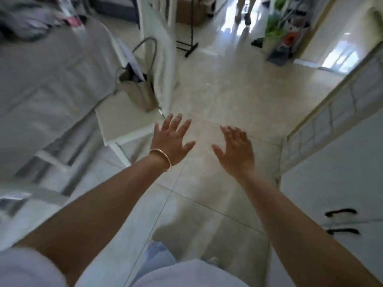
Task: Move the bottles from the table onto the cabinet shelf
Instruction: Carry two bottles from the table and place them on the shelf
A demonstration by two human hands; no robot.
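No bottle shows in this blurred head view. My left hand [173, 139], with a thin bangle on the wrist, is stretched out over the tiled floor with its fingers spread and nothing in it. My right hand [236, 150] is held out beside it, also with fingers apart and holding nothing. A table under a grey-white cloth [51, 79] fills the left side. A white cabinet with two black handles [339, 222] stands at the right edge, its doors closed.
A white chair [124, 125] carries a beige handbag [141, 92] just left of my left hand. The tiled floor [228, 90] runs ahead. Farther off are a black stand [191, 38], a shelf of plants and shoes [284, 34], and another person's legs [244, 11].
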